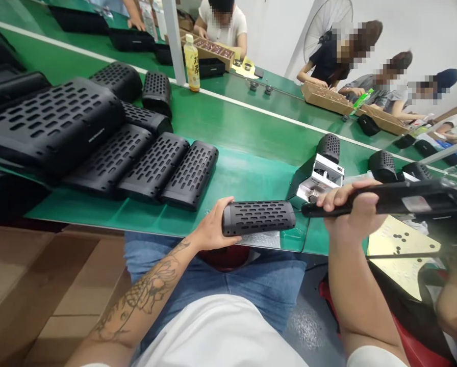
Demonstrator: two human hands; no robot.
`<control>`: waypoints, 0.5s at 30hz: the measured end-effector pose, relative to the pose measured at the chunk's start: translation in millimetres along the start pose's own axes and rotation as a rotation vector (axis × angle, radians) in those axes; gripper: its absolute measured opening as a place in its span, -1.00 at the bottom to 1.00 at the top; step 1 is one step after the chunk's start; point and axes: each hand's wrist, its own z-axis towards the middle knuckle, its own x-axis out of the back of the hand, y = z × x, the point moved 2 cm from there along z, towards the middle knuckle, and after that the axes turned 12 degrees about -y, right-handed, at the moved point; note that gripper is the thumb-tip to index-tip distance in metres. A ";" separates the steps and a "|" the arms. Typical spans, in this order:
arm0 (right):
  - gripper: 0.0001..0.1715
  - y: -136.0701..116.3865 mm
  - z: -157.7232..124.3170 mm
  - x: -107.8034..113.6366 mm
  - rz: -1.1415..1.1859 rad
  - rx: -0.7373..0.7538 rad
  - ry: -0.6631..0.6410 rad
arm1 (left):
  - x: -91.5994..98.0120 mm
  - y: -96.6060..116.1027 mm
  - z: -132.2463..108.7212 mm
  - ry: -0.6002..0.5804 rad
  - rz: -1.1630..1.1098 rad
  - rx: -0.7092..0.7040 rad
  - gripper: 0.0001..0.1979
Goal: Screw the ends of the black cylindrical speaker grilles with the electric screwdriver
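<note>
A black perforated speaker housing lies on its side at the table's near edge. Wrapped round its left end is my left hand. My right hand grips a long black electric screwdriver, held level. Its thin bit points left at the housing's right end; whether it sits in a screw I cannot tell. Just behind the screwdriver tip stands a white and black screw feeder. Several similar housings are lined up and stacked to the left.
A yellow-labelled bottle stands by a grey post behind. Across the green table, several people work at cardboard trays. At right lies a yellow sheet with black dots, near another person's arm.
</note>
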 end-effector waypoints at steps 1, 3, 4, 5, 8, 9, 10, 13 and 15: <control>-0.44 -8.8 -7.2 -18.6 0.063 -0.012 -0.084 | -0.6 0.4 0.4 0.001 -0.004 -0.002 0.29; -0.44 -20.5 -22.1 -55.1 0.173 -0.016 -0.229 | -1.3 1.6 1.1 0.008 -0.012 -0.008 0.30; -0.45 -23.0 -28.7 -71.7 0.216 -0.011 -0.290 | -1.6 2.2 1.4 0.012 -0.016 -0.012 0.30; -0.46 -23.6 -34.2 -86.7 0.251 -0.007 -0.340 | -1.9 2.9 1.7 0.016 -0.020 -0.016 0.30; -0.47 -16.5 -43.4 -119.7 0.305 -0.039 -0.443 | -3.2 4.2 2.5 0.021 -0.031 -0.029 0.31; -0.46 -12.6 -44.7 -126.8 0.311 -0.059 -0.458 | -3.7 4.4 2.7 0.026 -0.035 -0.034 0.31; -0.45 -8.8 -45.5 -132.4 0.312 -0.077 -0.465 | -4.2 4.5 2.9 0.032 -0.038 -0.041 0.31; -0.38 1.5 -48.1 -142.6 0.296 -0.127 -0.466 | -5.5 4.7 3.7 0.046 -0.041 -0.065 0.30; -0.35 6.2 -50.6 -146.3 0.274 -0.159 -0.469 | -6.3 5.0 4.2 0.045 -0.036 -0.065 0.29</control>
